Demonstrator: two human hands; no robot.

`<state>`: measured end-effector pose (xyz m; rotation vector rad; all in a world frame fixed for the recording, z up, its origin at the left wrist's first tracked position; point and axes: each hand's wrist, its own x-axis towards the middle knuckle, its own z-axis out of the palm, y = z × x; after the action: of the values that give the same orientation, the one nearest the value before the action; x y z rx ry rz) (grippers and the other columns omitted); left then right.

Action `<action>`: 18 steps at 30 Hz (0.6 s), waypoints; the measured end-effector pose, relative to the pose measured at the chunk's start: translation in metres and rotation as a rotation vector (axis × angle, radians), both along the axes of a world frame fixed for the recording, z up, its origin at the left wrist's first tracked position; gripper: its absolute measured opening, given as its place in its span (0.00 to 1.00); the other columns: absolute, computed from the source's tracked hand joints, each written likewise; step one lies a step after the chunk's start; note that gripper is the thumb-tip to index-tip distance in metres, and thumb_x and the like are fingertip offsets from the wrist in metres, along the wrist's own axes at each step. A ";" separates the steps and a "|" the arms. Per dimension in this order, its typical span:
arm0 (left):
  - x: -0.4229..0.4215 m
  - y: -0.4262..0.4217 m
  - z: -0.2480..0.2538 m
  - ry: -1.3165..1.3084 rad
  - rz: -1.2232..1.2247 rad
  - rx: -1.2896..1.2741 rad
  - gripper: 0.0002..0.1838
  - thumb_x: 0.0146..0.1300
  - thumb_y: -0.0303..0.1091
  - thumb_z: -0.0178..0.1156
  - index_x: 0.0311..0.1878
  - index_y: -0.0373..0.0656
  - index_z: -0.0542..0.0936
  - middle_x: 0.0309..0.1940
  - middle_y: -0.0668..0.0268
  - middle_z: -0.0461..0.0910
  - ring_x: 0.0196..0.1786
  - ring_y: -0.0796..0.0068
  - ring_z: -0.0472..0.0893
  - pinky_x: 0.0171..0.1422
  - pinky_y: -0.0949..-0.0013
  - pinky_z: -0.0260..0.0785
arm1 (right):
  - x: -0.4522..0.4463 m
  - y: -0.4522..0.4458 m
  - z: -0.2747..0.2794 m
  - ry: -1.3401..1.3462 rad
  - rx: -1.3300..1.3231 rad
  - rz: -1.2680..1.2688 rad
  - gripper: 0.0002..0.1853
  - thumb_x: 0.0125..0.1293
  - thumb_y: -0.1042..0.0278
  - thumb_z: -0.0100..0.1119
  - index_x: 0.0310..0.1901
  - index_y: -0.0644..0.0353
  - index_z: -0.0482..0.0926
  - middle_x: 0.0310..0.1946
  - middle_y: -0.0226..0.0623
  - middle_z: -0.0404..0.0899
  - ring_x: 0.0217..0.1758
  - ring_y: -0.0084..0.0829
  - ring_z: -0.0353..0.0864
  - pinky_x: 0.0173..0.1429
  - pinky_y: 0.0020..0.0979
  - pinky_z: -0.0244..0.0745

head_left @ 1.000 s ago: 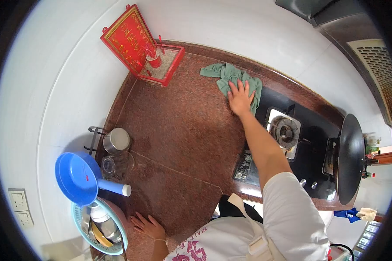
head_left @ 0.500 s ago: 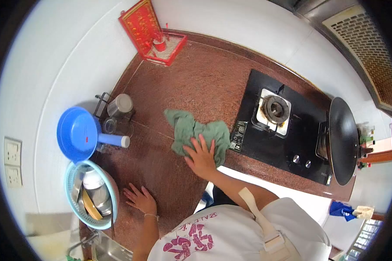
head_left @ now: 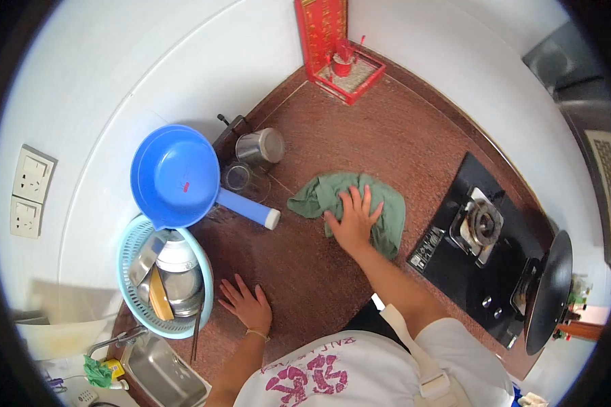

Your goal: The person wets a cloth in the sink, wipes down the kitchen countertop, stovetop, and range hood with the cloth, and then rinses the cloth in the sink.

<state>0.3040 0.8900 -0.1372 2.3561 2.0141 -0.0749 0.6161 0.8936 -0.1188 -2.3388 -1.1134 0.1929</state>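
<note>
My right hand lies flat on a green cloth, fingers spread, pressing it onto the reddish-brown speckled countertop. The cloth is spread out with folds at its left end, and part of it is hidden under the hand. My left hand rests palm down on the counter with its fingers apart and nothing in it. It is nearest to a light blue basket that holds metal bowls and a yellowish wooden-looking piece.
A blue dipper sits above the basket, its handle reaching over the counter. Behind are a metal cup and a clear glass. A red shrine stand fills the corner. At right are a black gas stove, a wok; lower left, a sink.
The view has turned left. My right hand has slid the cloth away from the stove's edge toward the cups, and the cloth lies flatter. My left hand still rests on the counter.
</note>
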 end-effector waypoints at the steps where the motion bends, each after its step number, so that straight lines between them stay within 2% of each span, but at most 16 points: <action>1: 0.000 0.000 0.001 -0.023 -0.011 0.001 0.34 0.71 0.49 0.45 0.75 0.42 0.56 0.76 0.44 0.42 0.79 0.44 0.41 0.76 0.36 0.28 | 0.009 0.022 -0.006 -0.034 0.011 0.019 0.26 0.60 0.53 0.65 0.57 0.52 0.73 0.67 0.38 0.61 0.78 0.48 0.45 0.71 0.69 0.27; 4: 0.002 0.002 0.004 -0.053 -0.004 -0.021 0.35 0.69 0.47 0.48 0.75 0.40 0.56 0.76 0.42 0.42 0.78 0.42 0.41 0.76 0.35 0.27 | 0.032 0.091 -0.019 -0.104 0.068 0.077 0.24 0.62 0.57 0.62 0.59 0.51 0.73 0.68 0.35 0.62 0.78 0.47 0.45 0.72 0.69 0.30; 9: -0.002 0.003 0.002 -0.042 -0.036 -0.024 0.36 0.68 0.47 0.49 0.74 0.39 0.56 0.76 0.41 0.42 0.78 0.41 0.40 0.76 0.35 0.26 | 0.050 0.189 -0.032 -0.144 0.098 0.167 0.23 0.64 0.57 0.59 0.60 0.50 0.72 0.68 0.33 0.63 0.79 0.44 0.45 0.73 0.68 0.31; 11: -0.001 0.003 0.001 0.010 -0.033 -0.029 0.34 0.71 0.49 0.44 0.75 0.39 0.56 0.76 0.43 0.43 0.78 0.43 0.42 0.77 0.38 0.28 | 0.056 0.216 -0.034 -0.160 0.077 0.204 0.24 0.65 0.57 0.58 0.61 0.49 0.70 0.69 0.33 0.62 0.79 0.43 0.45 0.73 0.67 0.32; 13: 0.002 0.004 0.006 0.008 -0.032 -0.040 0.34 0.71 0.49 0.43 0.75 0.39 0.56 0.76 0.43 0.43 0.78 0.43 0.42 0.77 0.38 0.28 | 0.062 0.239 -0.034 -0.180 0.068 0.338 0.24 0.65 0.57 0.57 0.62 0.48 0.70 0.69 0.32 0.62 0.79 0.41 0.45 0.73 0.67 0.32; 18: 0.002 0.005 0.004 0.005 -0.047 -0.024 0.34 0.71 0.49 0.42 0.75 0.39 0.55 0.76 0.44 0.43 0.78 0.42 0.42 0.77 0.37 0.28 | 0.073 0.271 -0.037 -0.147 0.071 0.410 0.24 0.66 0.57 0.57 0.63 0.47 0.70 0.69 0.31 0.62 0.79 0.40 0.45 0.74 0.67 0.33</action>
<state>0.3059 0.8950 -0.1332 2.3920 1.9488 -0.1063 0.6894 1.1643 -0.1555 -2.0663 -1.6395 0.1269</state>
